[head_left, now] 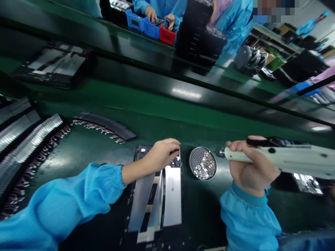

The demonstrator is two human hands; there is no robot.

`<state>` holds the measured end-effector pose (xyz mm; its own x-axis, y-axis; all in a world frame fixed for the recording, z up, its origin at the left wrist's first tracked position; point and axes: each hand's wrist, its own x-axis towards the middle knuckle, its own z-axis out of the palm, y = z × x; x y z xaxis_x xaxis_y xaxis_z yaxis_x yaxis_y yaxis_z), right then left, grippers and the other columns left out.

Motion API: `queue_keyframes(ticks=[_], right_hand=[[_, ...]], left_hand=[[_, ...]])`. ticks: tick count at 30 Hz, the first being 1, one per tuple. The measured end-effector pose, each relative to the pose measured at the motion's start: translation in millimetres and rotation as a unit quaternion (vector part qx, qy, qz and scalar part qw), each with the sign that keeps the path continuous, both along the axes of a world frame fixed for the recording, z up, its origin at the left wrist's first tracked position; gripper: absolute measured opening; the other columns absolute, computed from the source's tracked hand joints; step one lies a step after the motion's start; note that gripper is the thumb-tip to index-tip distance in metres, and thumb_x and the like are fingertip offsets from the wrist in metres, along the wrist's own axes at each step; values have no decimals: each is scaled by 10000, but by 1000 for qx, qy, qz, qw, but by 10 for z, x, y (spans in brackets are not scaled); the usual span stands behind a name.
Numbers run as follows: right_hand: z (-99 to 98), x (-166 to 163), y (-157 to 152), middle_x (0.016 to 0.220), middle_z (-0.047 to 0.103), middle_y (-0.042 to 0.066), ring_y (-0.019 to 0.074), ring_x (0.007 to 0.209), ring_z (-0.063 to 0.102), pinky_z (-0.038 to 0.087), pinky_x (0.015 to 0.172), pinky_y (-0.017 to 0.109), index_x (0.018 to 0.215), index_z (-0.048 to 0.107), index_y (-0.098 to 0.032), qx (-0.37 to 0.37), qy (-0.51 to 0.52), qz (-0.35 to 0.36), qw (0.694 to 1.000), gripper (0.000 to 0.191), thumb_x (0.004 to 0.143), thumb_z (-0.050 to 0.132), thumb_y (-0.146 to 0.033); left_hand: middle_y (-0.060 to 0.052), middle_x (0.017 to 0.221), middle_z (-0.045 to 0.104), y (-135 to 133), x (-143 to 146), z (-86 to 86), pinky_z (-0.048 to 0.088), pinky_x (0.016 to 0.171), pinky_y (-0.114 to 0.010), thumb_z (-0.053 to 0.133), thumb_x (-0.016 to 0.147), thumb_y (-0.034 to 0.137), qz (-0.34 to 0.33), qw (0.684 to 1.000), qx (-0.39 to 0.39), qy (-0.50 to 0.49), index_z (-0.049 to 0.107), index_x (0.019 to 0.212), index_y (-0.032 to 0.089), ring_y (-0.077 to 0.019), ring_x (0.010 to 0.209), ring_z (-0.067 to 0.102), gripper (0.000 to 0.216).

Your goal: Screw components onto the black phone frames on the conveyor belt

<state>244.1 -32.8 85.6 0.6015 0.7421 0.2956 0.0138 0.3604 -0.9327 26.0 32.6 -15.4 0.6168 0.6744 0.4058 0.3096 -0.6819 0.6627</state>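
Observation:
An opened tablet point(173, 198) lies in front of me, its silver plates and dark ribbon cables exposed. Over its upper right corner is my left hand point(164, 152), fingers curled together and pressed down at the edge; whatever sits under the fingertips is hidden. My right hand point(252, 167) is wrapped round a pale green electric screwdriver point(295, 161), held sideways with its tip pointing left. Between the two hands stands a round perforated dish point(195, 158) holding many small silver screws point(208, 164). The screwdriver's tip is just right of the dish, apart from it.
Rows of thin dark parts with wired ends point(34, 143) fan out at left, with a shorter row point(107, 125) nearer the middle. Another opened tablet point(56, 64) lies on the dark rail behind. Across it, co-workers in blue sleeves work by blue bins point(136, 22) and a red bin point(167, 35).

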Motion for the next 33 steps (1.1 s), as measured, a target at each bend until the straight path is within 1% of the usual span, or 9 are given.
queue_keyframes(ticks=[4,10,13,15,18,20,23,27,33], right_hand=[[94,-40,270,577,526,-49,146,573,558,505,676,329,838,598,-191,5,38,-42,998,218,622,629,-201],[168,-188,279,546,541,-51,139,518,537,500,661,342,923,631,-188,23,-2,7,1000,240,683,632,-180],[124,-268,222,517,526,-60,137,478,506,482,605,340,958,643,-187,32,-51,57,997,250,713,618,-144],[82,-336,197,525,532,-57,136,472,502,478,580,341,961,648,-183,31,-75,89,993,244,728,612,-119],[10,-454,166,557,551,-49,137,492,516,483,573,344,987,658,-185,13,-80,141,987,227,775,620,-110],[-39,-531,152,577,560,-47,137,509,527,498,591,355,1014,667,-194,3,-77,166,983,228,806,624,-112],[-107,-628,169,604,575,-40,144,542,561,522,624,374,1042,676,-203,-6,-88,187,978,225,844,620,-112],[-172,-697,258,617,590,-31,146,547,569,519,618,369,1037,681,-197,-14,-100,194,976,231,850,606,-82],[-201,-704,317,604,583,-31,143,525,557,515,593,354,1001,681,-183,-33,-107,200,973,203,832,617,-90]], left_hand=[[-89,1050,746,-19,35,-35,606,841,-326,566,977,200,-19,998,44,27,755,924,141,-183,948,694,205],[-108,1043,748,-140,25,-25,543,913,-370,501,1012,201,-71,989,105,80,745,838,133,-216,1012,664,307],[-169,1252,689,-208,-75,21,456,1047,-520,500,1010,288,-68,976,156,135,749,1029,77,-341,1205,596,326],[-161,1382,619,-225,-157,59,436,1045,-586,472,1015,358,-63,964,179,186,701,1201,74,-398,1240,569,409],[-136,1444,576,-230,-234,114,507,923,-554,471,1005,450,-63,958,163,226,652,1309,142,-397,1157,626,469],[-195,1434,568,-242,-239,137,522,887,-517,530,973,489,-37,960,154,231,647,1320,165,-396,1119,654,489],[-278,1325,618,-272,-207,140,511,913,-509,619,916,509,7,963,153,221,656,1301,160,-409,1090,672,521],[-252,1190,689,-288,-178,101,505,926,-487,623,911,517,14,967,159,200,681,1261,145,-387,1051,686,514],[-237,1166,692,-255,-192,100,495,914,-476,563,949,508,-4,968,158,197,679,1272,134,-370,1054,671,508]])
